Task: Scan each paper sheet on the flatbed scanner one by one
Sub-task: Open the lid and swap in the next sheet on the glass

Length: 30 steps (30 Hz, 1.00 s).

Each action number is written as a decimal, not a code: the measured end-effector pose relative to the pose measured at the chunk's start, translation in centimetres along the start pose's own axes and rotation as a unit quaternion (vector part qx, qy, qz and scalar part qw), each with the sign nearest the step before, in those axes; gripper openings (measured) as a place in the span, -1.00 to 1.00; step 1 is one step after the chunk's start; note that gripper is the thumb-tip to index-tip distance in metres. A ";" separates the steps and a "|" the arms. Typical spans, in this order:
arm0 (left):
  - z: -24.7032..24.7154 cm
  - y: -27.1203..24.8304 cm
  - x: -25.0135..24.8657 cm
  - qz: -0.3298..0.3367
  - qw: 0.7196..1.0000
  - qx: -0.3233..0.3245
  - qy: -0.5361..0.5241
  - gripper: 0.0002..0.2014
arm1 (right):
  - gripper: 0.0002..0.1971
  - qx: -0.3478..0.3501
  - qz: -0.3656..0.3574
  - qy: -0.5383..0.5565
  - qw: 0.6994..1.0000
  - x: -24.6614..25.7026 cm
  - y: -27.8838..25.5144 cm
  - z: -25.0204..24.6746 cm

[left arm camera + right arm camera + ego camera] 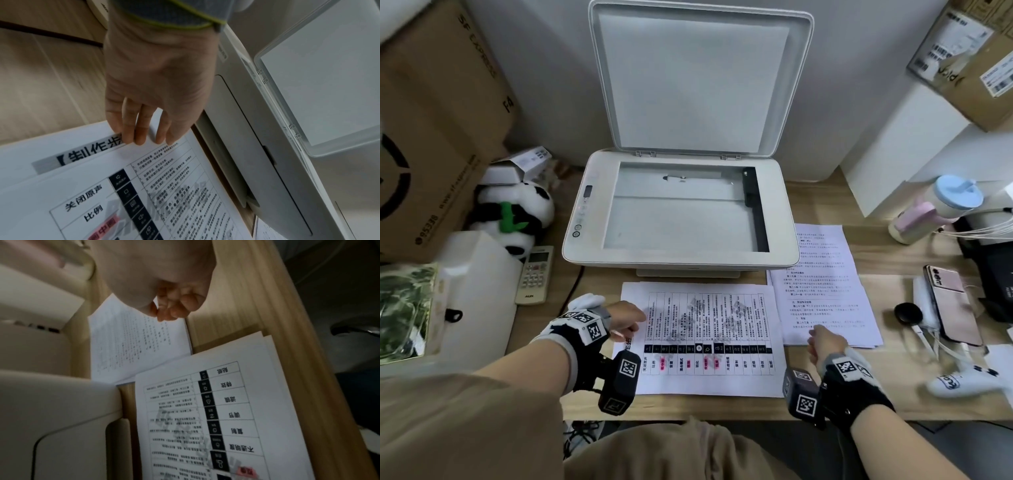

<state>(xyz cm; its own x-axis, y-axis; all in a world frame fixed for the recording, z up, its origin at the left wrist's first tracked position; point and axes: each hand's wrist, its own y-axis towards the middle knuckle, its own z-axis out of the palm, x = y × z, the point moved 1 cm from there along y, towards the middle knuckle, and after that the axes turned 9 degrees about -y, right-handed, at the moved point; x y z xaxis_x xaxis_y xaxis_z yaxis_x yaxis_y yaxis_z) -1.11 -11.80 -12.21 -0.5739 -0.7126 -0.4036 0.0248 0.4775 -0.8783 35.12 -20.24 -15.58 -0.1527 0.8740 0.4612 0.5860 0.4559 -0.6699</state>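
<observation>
Pale wooden desk, white plastic scanner (lid up); my left hand touches the printed paper sheet with joined fingers, right hand curls empty.

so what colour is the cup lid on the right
The round cup lid is pale blue; head view.

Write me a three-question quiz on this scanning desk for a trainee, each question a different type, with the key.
1. True or false: the scanner lid is closed.
2. What lies on the scanner glass? A) a printed sheet B) nothing C) a phone
3. Fill the gap: the left hand touches the top sheet in front of the scanner, which is printed with a ____.

Key: 1 false; 2 B; 3 table.
</observation>
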 end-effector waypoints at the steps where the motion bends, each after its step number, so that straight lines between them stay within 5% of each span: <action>1: 0.0 0.1 0.0 -0.001 0.999 -0.019 -0.026 -0.88 | -0.82 0.007 -0.011 -0.019 1.000 0.8 0.0 0.2; 5: -0.5 0.6 -0.1 -0.012 0.991 -0.077 -0.108 -0.89 | -0.88 0.034 -0.040 -0.012 0.999 3.2 0.3 1.6; 8: -0.9 0.7 -0.2 -0.015 0.987 -0.081 -0.139 -0.84 | -0.70 0.051 -0.048 -0.096 0.993 3.2 1.5 2.6; 14: -0.9 0.7 0.3 -0.007 0.975 -0.070 -0.210 -0.84 | -0.83 0.129 -0.044 -0.299 0.944 5.8 -0.8 3.2; 15: -1.0 0.8 0.3 -0.005 0.973 -0.067 -0.221 -0.83 | -0.92 0.122 -0.054 -0.300 0.945 6.4 -1.4 3.2; 18: -1.0 0.8 0.7 0.012 0.970 -0.061 -0.233 -0.86 | -0.58 0.074 -0.105 -0.321 0.938 6.0 -1.2 3.6; 21: -1.3 1.4 1.3 0.017 0.968 -0.081 -0.236 -0.92 | -0.50 0.041 -0.134 -0.230 0.963 5.7 -1.6 3.8; 24: -1.8 1.9 2.1 0.023 0.971 -0.090 -0.219 -0.92 | -0.54 0.052 -0.167 -0.222 0.959 5.0 -1.4 3.8; 27: -2.2 2.0 2.7 0.032 0.977 -0.098 -0.185 -0.89 | -0.79 0.058 -0.172 -0.194 0.964 4.9 -1.6 3.6; 30: -2.4 1.9 3.0 0.034 0.980 -0.106 -0.166 -0.92 | -0.65 0.032 -0.148 -0.219 0.964 5.0 -2.0 3.2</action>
<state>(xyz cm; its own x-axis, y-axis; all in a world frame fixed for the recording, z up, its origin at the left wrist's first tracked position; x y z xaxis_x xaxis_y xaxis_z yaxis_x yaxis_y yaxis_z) -4.71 -11.77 -14.50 -0.2774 -0.7866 -0.5516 -0.1361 0.6005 -0.7879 30.63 -16.27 -13.75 -0.6350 0.6852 0.3569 0.4179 0.6932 -0.5872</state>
